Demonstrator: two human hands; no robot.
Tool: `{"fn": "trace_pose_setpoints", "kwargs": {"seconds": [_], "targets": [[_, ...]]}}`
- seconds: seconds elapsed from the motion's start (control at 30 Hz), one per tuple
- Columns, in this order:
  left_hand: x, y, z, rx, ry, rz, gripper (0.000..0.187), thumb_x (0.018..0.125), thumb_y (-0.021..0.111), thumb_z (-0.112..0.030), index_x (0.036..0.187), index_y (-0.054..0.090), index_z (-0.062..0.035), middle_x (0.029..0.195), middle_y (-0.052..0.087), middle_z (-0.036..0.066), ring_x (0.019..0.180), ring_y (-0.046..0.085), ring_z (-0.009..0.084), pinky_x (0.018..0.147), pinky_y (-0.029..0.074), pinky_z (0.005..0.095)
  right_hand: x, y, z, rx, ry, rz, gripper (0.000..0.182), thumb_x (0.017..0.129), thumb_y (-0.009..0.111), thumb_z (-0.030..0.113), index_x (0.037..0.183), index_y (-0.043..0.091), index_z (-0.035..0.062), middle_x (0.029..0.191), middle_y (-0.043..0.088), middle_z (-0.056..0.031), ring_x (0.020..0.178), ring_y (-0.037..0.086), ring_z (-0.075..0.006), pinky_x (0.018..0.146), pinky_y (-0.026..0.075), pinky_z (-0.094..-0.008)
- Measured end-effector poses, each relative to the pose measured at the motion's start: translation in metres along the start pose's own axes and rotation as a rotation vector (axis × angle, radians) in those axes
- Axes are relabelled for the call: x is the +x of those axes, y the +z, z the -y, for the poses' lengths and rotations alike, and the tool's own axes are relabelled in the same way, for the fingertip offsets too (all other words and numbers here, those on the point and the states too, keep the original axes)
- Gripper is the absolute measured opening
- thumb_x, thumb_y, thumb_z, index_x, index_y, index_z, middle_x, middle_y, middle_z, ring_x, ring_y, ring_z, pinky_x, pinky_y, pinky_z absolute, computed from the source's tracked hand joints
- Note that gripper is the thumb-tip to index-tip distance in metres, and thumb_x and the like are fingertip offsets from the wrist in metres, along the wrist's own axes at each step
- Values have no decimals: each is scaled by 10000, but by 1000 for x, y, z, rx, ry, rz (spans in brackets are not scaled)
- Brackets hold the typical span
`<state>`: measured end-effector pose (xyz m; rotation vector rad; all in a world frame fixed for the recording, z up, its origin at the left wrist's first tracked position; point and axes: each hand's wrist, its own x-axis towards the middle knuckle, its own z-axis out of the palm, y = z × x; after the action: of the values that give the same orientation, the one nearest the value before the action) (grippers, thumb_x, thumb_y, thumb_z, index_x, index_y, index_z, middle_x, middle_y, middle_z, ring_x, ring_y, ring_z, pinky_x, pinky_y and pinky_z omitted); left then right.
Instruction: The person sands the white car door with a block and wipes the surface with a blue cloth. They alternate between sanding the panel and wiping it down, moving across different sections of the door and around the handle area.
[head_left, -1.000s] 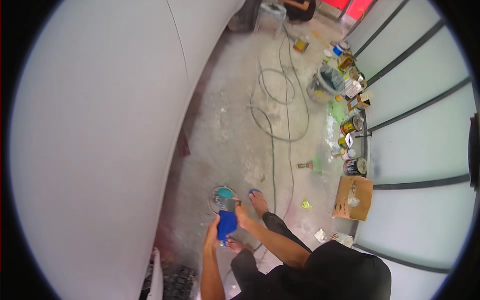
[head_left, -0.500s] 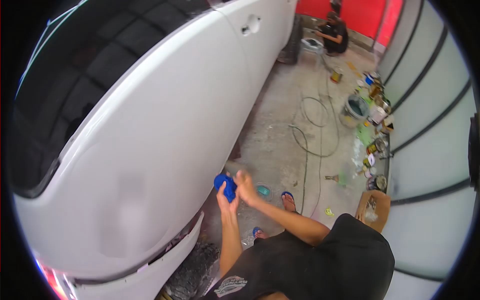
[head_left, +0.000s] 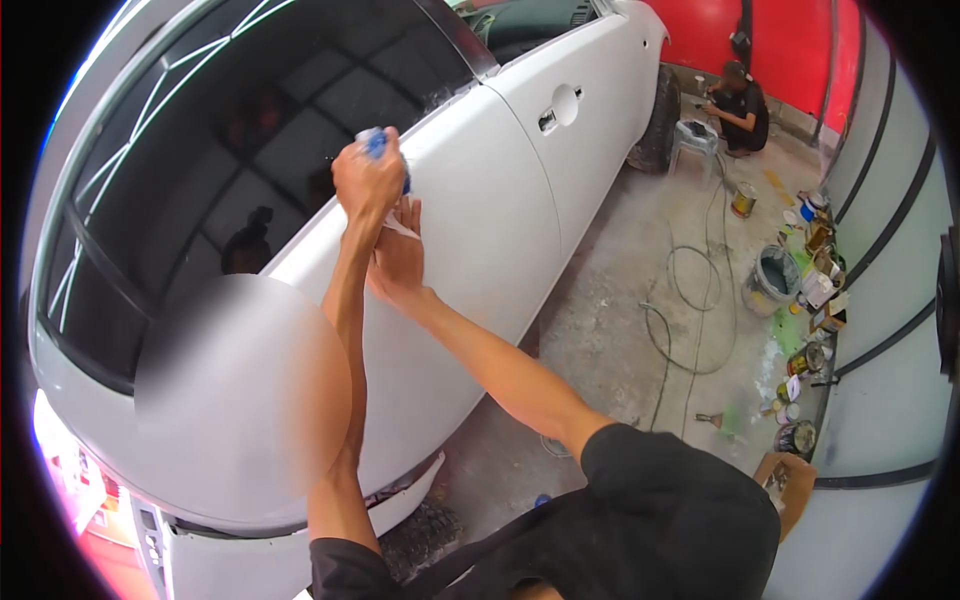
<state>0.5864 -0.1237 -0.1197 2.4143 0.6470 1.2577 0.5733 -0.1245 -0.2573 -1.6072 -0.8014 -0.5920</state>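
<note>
Blue cloth [head_left: 375,143] is located at the upper edge of a white car [head_left: 480,230], in front of the dark side window [head_left: 300,110]. The left grip [head_left: 367,185] is closed around the cloth, fingers curled; blue shows above the fist and along its edge. The right grip [head_left: 400,262] is positioned directly below, over the white bodywork, fingers directed upward. A thin pale item [head_left: 400,229] shows at these fingers; I cannot tell whether they pinch it, nor whether the palm touches the panel.

Forward along the same side, a door handle recess [head_left: 562,107] is set into the door, followed by the front tyre [head_left: 655,125]. Beyond the tyre, a co-worker [head_left: 742,115] in dark clothing is crouched near a grey stool [head_left: 694,140] and the red wall [head_left: 790,60].

The concrete floor [head_left: 600,350] carries a looped hose [head_left: 669,266], a single can [head_left: 744,199] and, nearer the partition [head_left: 900,390], a bucket [head_left: 770,282] beside a row of assorted containers [head_left: 805,357]. A cardboard box [head_left: 797,488] stands at the near end of that row, partly covered by the person's dark shirt [head_left: 680,510].
</note>
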Motion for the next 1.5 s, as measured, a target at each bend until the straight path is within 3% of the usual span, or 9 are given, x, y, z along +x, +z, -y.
{"fn": "trace_pose_setpoints", "kwargs": {"seconds": [0.07, 0.17, 0.33, 0.73, 0.87, 1.07, 1.17, 1.33, 1.5], "targets": [[13, 16, -20, 222, 160, 2, 395, 968, 708, -415, 985, 769, -25, 889, 768, 220, 836, 760, 383, 777, 587, 506, 20, -26, -24, 26, 80, 270, 716, 1120, 433, 351, 1694, 223, -23, 1783, 196, -218, 1674, 110, -377, 1330, 75, -586], [31, 28, -43, 342, 216, 66, 345, 970, 690, -413, 1006, 786, -84, 956, 776, 225, 934, 742, 456, 814, 584, 545, 97, -23, -113, -66, 100, -168, 688, 1140, 405, 336, 1691, 227, -35, 1783, 193, -217, 1672, 105, -374, 1344, 63, -538], [42, 34, -33, 367, 412, -52, 357, 978, 717, -443, 1022, 774, -93, 1018, 769, 138, 951, 735, 430, 819, 579, 516, 41, -33, -49, 260, -55, 5, 755, 1124, 440, 423, 1676, 246, -54, 1756, 235, -256, 1644, 179, -436, 1331, 138, -555], [-54, -237, 62, 957, 550, -337, 179, 945, 825, -190, 984, 723, -49, 969, 711, 105, 887, 698, 328, 786, 551, 408, 35, -31, -72, 283, -271, 83, 772, 1096, 490, 445, 1671, 296, -31, 1719, 349, -238, 1630, 247, -417, 1339, 134, -552], [-90, -287, 109, 910, 494, -373, 163, 938, 825, -141, 1019, 716, -51, 994, 714, 90, 957, 690, 317, 872, 540, 428, 117, -44, -121, 91, -50, -155, 693, 1120, 463, 325, 1636, 300, -107, 1705, 339, -282, 1628, 238, -419, 1347, 120, -548], [-80, -263, 102, 1025, 365, -394, 190, 968, 784, -206, 1086, 735, -66, 1056, 732, 91, 1005, 690, 329, 904, 499, 442, 44, -38, -75, 164, -323, 97, 780, 1061, 554, 365, 1654, 303, -74, 1696, 375, -248, 1612, 298, -406, 1329, 177, -576], [-90, -263, 116, 926, 447, -465, 193, 976, 770, -224, 1095, 736, -76, 1052, 728, 87, 1010, 691, 323, 908, 502, 453, 123, -55, -148, -93, -130, -40, 679, 1143, 381, 335, 1683, 233, -49, 1742, 296, -215, 1650, 197, -368, 1345, 93, -560], [-93, -249, 105, 1015, 368, -504, 209, 967, 786, -181, 1116, 734, -44, 1069, 740, 121, 1001, 691, 340, 921, 525, 459, 44, -42, -79, 274, -229, 61, 765, 1098, 490, 365, 1666, 251, -90, 1736, 288, -268, 1635, 215, -445, 1339, 124, -568], [-97, -251, 116, 937, 430, -542, 202, 967, 787, -169, 1118, 733, -46, 1074, 739, 124, 991, 696, 344, 915, 543, 459, 139, -53, -168, -48, -167, -110, 681, 1128, 423, 311, 1654, 275, -95, 1720, 324, -264, 1619, 272, -401, 1341, 158, -536]]}}
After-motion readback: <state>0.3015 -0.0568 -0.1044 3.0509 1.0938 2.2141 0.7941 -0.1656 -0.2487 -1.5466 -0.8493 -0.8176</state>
